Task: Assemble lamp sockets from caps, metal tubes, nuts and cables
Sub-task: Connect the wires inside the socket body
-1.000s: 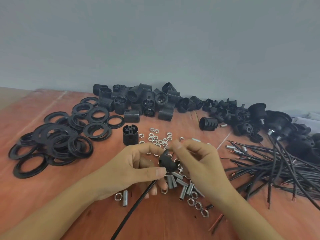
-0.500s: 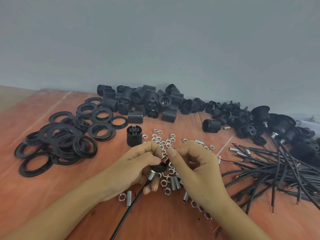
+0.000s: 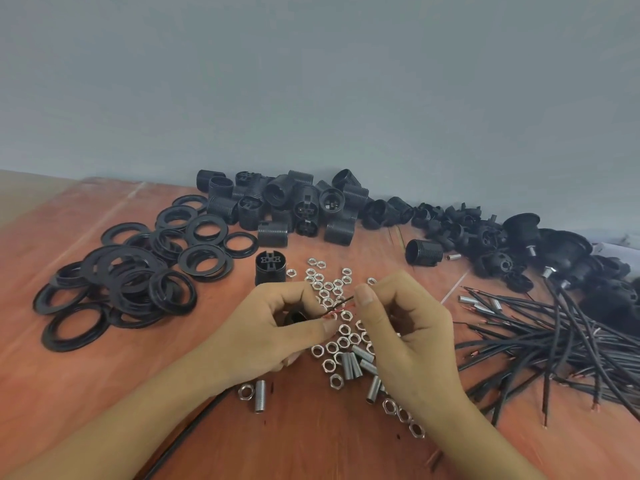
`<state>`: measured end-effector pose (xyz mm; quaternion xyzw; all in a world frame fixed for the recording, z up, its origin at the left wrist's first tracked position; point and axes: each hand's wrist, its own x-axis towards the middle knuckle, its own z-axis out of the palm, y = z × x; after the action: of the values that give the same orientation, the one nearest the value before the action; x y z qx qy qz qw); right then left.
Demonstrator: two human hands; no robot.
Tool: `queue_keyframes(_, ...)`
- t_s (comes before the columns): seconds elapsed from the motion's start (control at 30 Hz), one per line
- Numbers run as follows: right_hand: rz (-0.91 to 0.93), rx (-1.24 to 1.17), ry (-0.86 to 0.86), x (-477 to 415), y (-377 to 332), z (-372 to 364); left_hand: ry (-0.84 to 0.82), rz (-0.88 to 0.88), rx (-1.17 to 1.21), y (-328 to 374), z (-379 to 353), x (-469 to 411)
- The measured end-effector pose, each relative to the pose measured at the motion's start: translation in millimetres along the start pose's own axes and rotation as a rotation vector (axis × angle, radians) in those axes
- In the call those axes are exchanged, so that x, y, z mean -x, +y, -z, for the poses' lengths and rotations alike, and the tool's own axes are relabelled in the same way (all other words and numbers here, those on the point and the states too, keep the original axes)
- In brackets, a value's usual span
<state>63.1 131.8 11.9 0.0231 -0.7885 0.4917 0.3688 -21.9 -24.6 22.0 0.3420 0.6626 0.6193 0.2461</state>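
Both hands meet just below the centre of the frame, close together but not touching. Our left hand curls round a black cap, thumb laid across its front; we see only a sliver of it between the fingers. Two thin wire ends, one red and one dark, stick out of the cap toward the right and slightly upward. Our right hand pinches their tips between thumb and bent forefinger, the other fingers curled beneath. A black cable emerges from under the left wrist and runs to the bottom edge, left of centre. Under and between the hands lie loose nuts, scattered up toward mid-frame, and short threaded metal tubes lower down; one nut and one tube sit apart, just beside the left wrist. We note a heap of flat black rings at the left, a pile of ribbed socket bodies against the grey wall at upper centre, and one upright socket body just above the left hand. A loose cable bundle with bared copper tips fans across the right. Above it lie black caps with tubes fitted. All rests on a red-brown table.
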Motion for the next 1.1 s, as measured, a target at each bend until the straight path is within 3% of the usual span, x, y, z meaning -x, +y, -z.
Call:
queue_keyframes(0.2,-0.029,-0.034,-0.099,1,4,4,0.009,-0.052,0.064,3,0,2)
queue_keyframes(0.43,-0.115,-0.012,-0.269,-21,2,4,0.184,-0.101,0.180,6,2,0)
queue_keyframes(0.6,-0.131,0.276,-0.353,-90,9,-22,0.363,-0.188,0.127,2,12,-2)
queue_keyframes(0.83,-0.020,0.684,-0.729,-142,29,-91,0.451,-0.274,0.049,-10,19,-6)
queue_keyframes(1.1,0.056,0.828,-0.783,-155,33,-104,0.553,-0.382,-0.161,-15,20,-7)
